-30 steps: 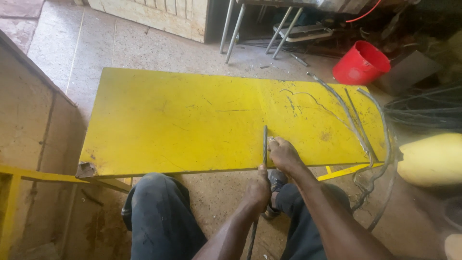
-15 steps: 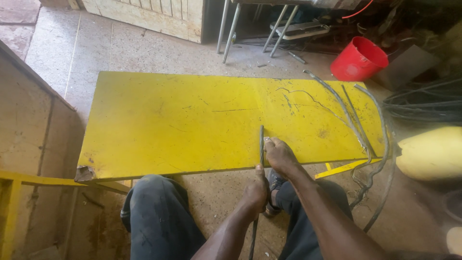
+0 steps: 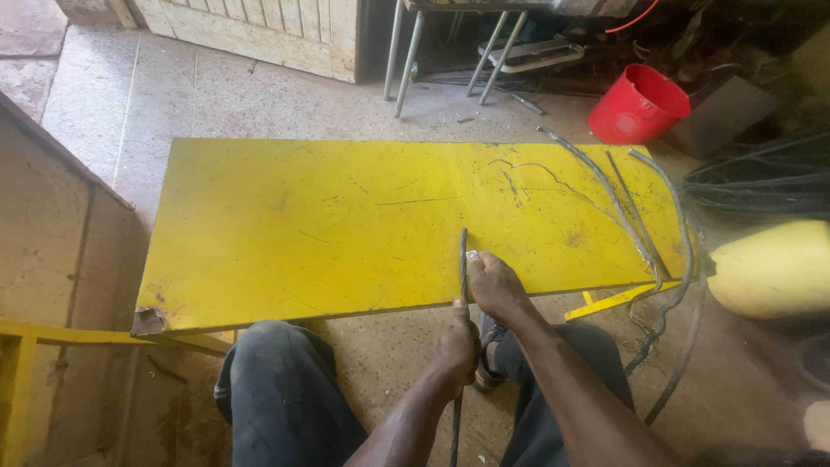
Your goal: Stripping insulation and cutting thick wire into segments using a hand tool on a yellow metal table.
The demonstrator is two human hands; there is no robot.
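A long yellow metal sheet [image 3: 328, 225] lies flat in front of my knees. A thin dark steel rod [image 3: 462, 251] rests across its near edge, pointing away from me. My left hand [image 3: 456, 346] is closed around the rod just below the sheet's edge. My right hand [image 3: 493, 284] presses down on the sheet beside the rod, its fingers against the rod. The rod's lower part runs down between my legs.
Several bent dark rods [image 3: 644, 233] lie over the sheet's right end. A red bucket [image 3: 638, 104] stands at the back right, metal stool legs [image 3: 415, 52] behind the sheet, a yellow rounded container [image 3: 769, 268] at right, a yellow frame [image 3: 52, 337] at left.
The view has shifted slightly. Both hands stay on the rod at the sheet's near edge, with no clear movement of the rod.
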